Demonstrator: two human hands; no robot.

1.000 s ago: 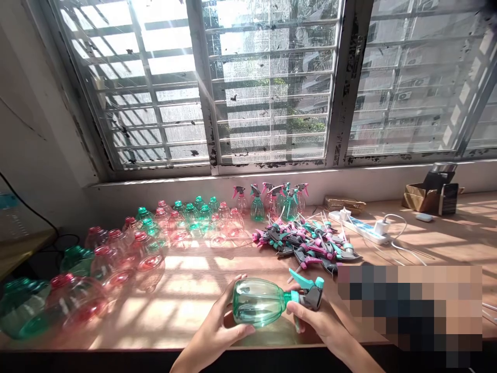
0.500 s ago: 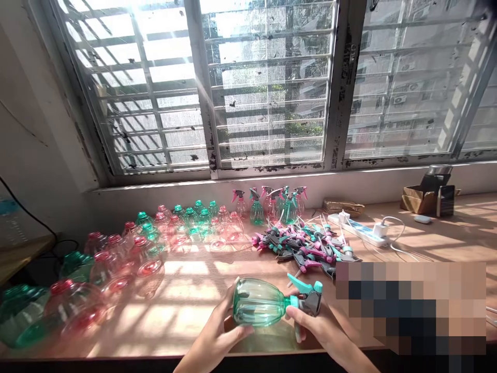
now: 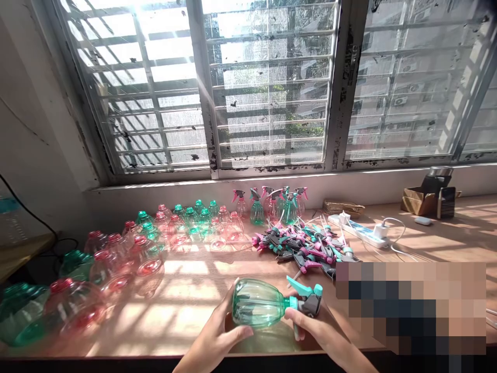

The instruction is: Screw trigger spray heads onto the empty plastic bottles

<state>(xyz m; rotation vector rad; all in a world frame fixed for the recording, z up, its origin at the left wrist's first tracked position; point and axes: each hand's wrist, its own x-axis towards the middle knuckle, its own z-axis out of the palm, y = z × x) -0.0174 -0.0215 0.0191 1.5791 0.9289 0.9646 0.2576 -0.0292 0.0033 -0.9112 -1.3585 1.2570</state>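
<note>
I hold a clear green spray bottle (image 3: pixel 258 303) on its side just above the wooden table's (image 3: pixel 186 305) near edge. My left hand (image 3: pixel 217 334) is wrapped round its round body from below. My right hand (image 3: pixel 312 326) pinches the neck, where a teal and grey trigger sprayer head (image 3: pixel 306 300) sits on the bottle. A pile of loose trigger heads (image 3: pixel 306 246), pink, teal and grey, lies just beyond.
Many capless pink and green bottles (image 3: pixel 128 248) stand across the left of the table. Several assembled spray bottles (image 3: pixel 272 204) line the wall under the window. A white power strip (image 3: pixel 359 230) with a cable and a cardboard box (image 3: pixel 421 199) lie at the right. A blurred patch covers the lower right.
The bottle has barely shifted in my hands; the trigger head has turned a little on the neck. The view has tilted slightly.
</note>
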